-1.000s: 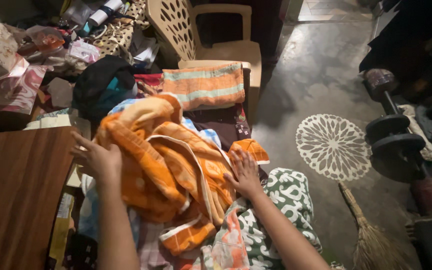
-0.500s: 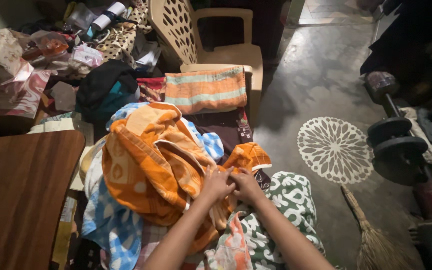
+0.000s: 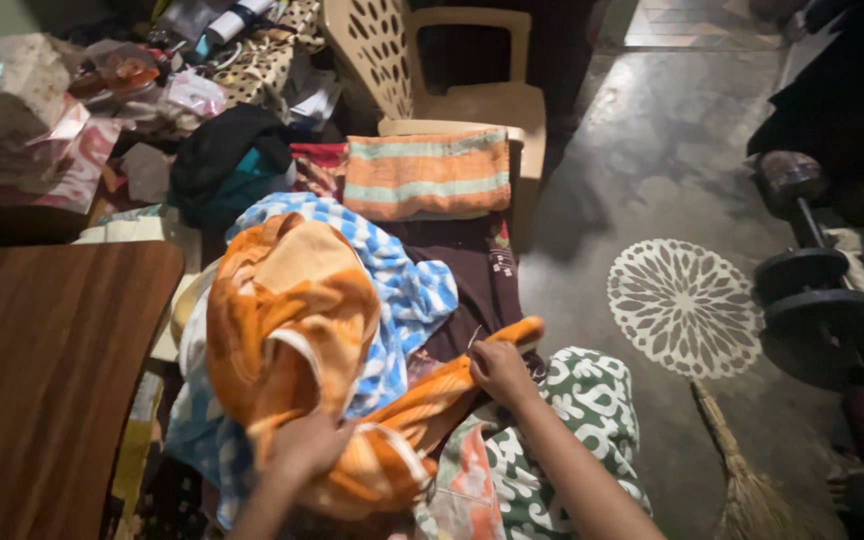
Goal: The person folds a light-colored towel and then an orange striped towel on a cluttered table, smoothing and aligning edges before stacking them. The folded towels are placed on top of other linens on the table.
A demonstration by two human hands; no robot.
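The biggest thing near the fingers is the dark wooden tabletop, lying off to the left of the left hand, with a cream perforated plastic chair well beyond both hands and a folded orange-and-teal striped towel draped over its seat edge, probably set there finished. Under the fingers lies a heap of laundry: a blue-and-white checked cloth beneath, and on top the orange terry towel with white trim, bunched and stretched between the two hands, seemingly so its edge can be pulled straight. A green-and-white patterned garment covers the lap below the right wrist. The left hand is closed, fingers curled into the towel's bulk nearest the body. The right hand pinches the towel's far corner, fingers pressed together around it.
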